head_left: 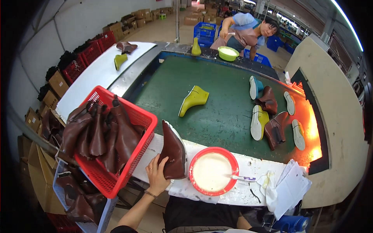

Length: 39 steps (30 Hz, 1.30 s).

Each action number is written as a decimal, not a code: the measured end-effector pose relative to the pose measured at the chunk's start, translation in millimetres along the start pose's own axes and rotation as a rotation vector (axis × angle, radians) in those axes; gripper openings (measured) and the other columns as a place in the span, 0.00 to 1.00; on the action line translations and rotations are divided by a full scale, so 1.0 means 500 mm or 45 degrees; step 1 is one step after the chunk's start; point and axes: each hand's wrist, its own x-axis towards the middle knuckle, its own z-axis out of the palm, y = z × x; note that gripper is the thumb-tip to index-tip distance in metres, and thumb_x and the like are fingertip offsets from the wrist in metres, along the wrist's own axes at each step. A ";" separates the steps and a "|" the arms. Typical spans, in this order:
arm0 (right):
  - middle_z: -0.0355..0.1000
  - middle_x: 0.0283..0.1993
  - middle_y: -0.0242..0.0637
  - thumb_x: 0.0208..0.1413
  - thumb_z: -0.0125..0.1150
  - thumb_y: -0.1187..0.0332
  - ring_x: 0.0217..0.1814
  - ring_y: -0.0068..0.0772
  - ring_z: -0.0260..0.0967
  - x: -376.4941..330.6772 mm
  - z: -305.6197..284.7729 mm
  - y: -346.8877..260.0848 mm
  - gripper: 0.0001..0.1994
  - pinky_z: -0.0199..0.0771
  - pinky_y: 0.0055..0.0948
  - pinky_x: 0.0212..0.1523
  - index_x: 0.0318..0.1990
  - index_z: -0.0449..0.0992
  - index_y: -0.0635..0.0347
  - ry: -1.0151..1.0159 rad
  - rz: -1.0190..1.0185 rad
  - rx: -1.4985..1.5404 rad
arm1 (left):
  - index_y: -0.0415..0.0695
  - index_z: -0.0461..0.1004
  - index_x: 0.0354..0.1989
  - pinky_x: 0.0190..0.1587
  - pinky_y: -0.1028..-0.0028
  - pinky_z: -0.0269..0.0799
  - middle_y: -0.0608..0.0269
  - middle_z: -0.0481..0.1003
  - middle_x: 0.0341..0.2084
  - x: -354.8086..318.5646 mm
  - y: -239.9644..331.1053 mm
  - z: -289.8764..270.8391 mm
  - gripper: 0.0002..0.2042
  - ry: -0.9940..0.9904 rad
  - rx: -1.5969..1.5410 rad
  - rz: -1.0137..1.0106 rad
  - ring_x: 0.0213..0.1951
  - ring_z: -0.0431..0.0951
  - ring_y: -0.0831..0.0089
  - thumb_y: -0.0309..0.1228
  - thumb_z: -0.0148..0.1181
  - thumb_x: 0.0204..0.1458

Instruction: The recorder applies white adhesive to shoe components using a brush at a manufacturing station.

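The left hand grips a brown boot upper, held upright at the tabletop edge between a red basket and a red bowl of seemingly white glue; the right hand is out of view

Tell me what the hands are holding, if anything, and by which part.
The left hand grips a brown boot upper at its lower rear edge, standing it on the white bench edge. The right hand is out of view.

Bare left forearm; a thin beaded bracelet at the wrist; dark clothing below.
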 end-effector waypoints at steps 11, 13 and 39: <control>0.83 0.40 0.34 0.60 0.65 0.60 0.45 0.27 0.76 -0.085 0.013 -0.025 0.15 0.77 0.33 0.48 0.44 0.85 0.62 0.078 -0.174 -0.061 | 0.60 0.57 0.72 0.65 0.43 0.59 0.38 0.57 0.66 0.020 -0.010 -0.032 0.47 -0.195 -0.066 -0.181 0.65 0.58 0.38 0.20 0.66 0.37; 0.83 0.40 0.36 0.61 0.63 0.62 0.34 0.25 0.77 -0.117 -0.002 -0.051 0.13 0.79 0.32 0.37 0.45 0.84 0.61 0.096 0.108 0.053 | 0.58 0.57 0.71 0.65 0.49 0.60 0.41 0.61 0.64 0.022 -0.022 -0.040 0.46 -0.196 -0.174 -0.122 0.63 0.60 0.40 0.20 0.66 0.37; 0.76 0.49 0.42 0.55 0.66 0.70 0.46 0.45 0.73 -0.167 0.010 -0.607 0.18 0.72 0.39 0.43 0.55 0.81 0.48 0.159 -1.291 -0.576 | 0.40 0.60 0.68 0.64 0.68 0.65 0.55 0.66 0.62 -0.107 0.147 -0.200 0.36 0.094 -0.538 0.166 0.61 0.70 0.62 0.10 0.62 0.47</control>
